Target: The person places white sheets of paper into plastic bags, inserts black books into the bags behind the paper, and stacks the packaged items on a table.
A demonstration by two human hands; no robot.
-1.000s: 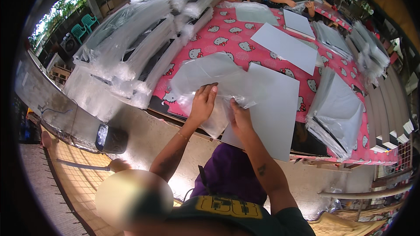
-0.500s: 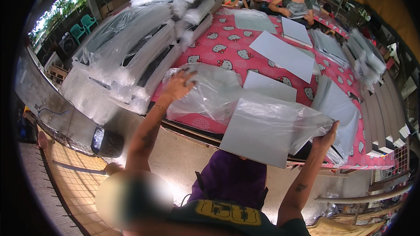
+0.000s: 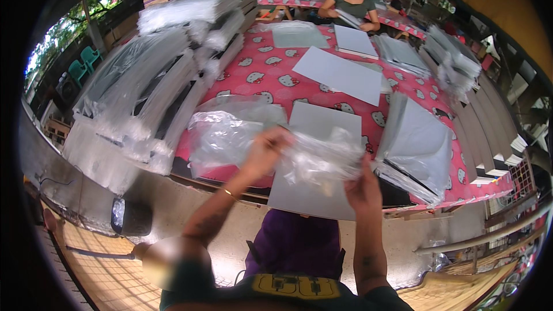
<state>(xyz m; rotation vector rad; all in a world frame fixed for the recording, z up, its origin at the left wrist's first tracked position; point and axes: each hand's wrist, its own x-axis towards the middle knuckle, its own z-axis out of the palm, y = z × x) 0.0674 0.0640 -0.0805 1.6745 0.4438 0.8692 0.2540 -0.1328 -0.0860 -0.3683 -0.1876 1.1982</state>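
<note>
Long table (image 3: 271, 75), pink patterned cloth; wrapped bundles stacked along left edge, more leaning at right edge.

Grey board (image 3: 322, 164) flat at near edge, overhanging toward person.

Clear plastic bag (image 3: 319, 158) held just above board, crumpled, mouth not visibly open.

Left hand (image 3: 266, 151) and right hand (image 3: 362, 187) each pinch bag film, fingers closed on it.

Step, judged: bagging board. Next calls for spreading bag mouth, aligning with board edge.
</note>
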